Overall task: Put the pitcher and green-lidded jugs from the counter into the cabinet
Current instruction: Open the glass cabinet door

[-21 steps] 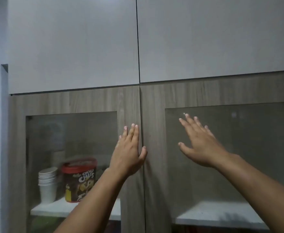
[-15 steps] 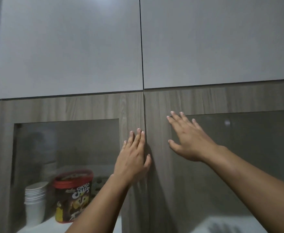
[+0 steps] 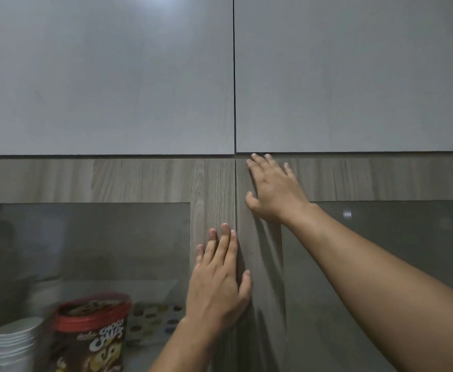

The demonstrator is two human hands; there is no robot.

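The cabinet (image 3: 145,181) fills the frame: two wood-grain doors with glass panes across the lower half, shut and meeting at a seam near the centre. Neither the pitcher nor any green-lidded jug can be seen. The left hand (image 3: 217,285) lies flat at lower centre on the left door's frame, fingers straight and close together beside the seam, thumb reaching across it. The right hand (image 3: 272,191) lies open on the right door's upper corner, fingers slightly spread, tips at the top edge. Neither hand grips anything. Through the left pane (image 3: 86,251), at lower left, stand a stack of white cups (image 3: 13,345) and a red-lidded cereal tub (image 3: 94,334). Two plain pale grey doors (image 3: 107,76) span the upper half.
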